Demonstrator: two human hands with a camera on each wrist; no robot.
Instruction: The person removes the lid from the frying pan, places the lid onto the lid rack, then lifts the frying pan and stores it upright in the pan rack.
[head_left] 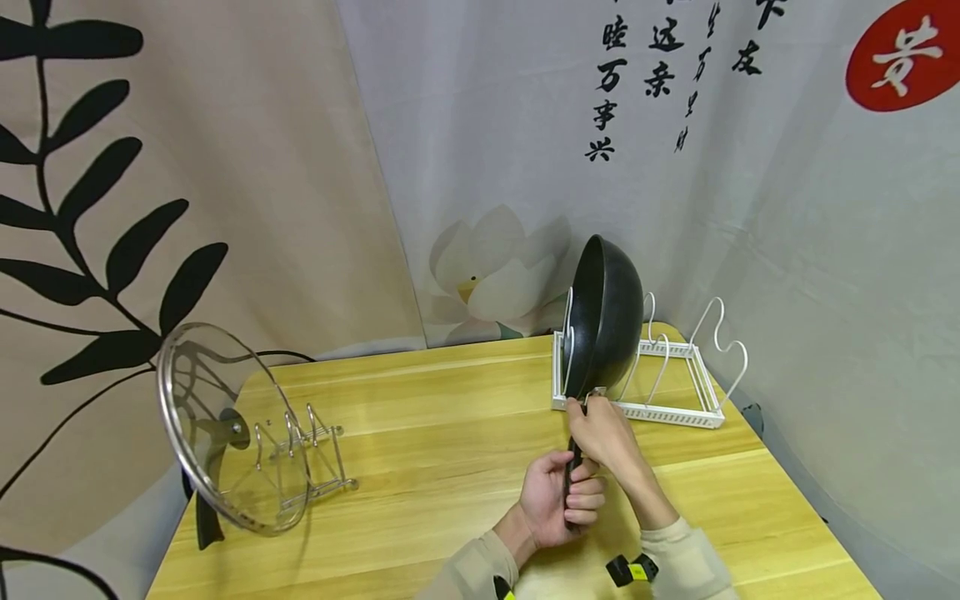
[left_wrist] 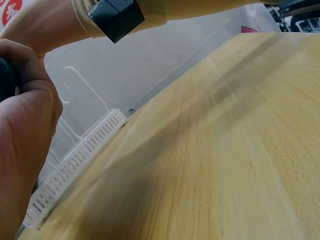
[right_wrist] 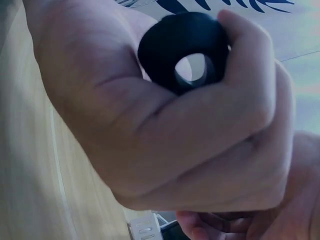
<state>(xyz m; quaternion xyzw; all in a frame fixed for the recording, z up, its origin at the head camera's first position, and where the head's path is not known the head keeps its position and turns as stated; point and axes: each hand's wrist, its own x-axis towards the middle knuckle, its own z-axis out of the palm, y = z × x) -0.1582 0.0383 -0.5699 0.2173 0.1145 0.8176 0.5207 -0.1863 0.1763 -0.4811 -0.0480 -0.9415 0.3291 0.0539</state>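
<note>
A black wok (head_left: 621,312) stands on its side in a white rack (head_left: 667,415), its open face turned left. Its handle (head_left: 575,462) points toward me, over the table's front half. Low on this handle, my left hand (head_left: 551,504) has its fingers curled round the end. My right hand (head_left: 603,429) grips the handle higher up, close to the wok. In the right wrist view, the handle's end (right_wrist: 155,52) with its hanging hole pokes out of the left hand (right_wrist: 200,135).
At the table's left, a glass lid (head_left: 251,475) with a steel rim and black handle (head_left: 207,523) leans upright at a small wire rack (head_left: 333,483). White wire dividers (head_left: 738,375) rise from the white rack's right part. A curtain (head_left: 480,125) hangs behind the wooden table (head_left: 420,442).
</note>
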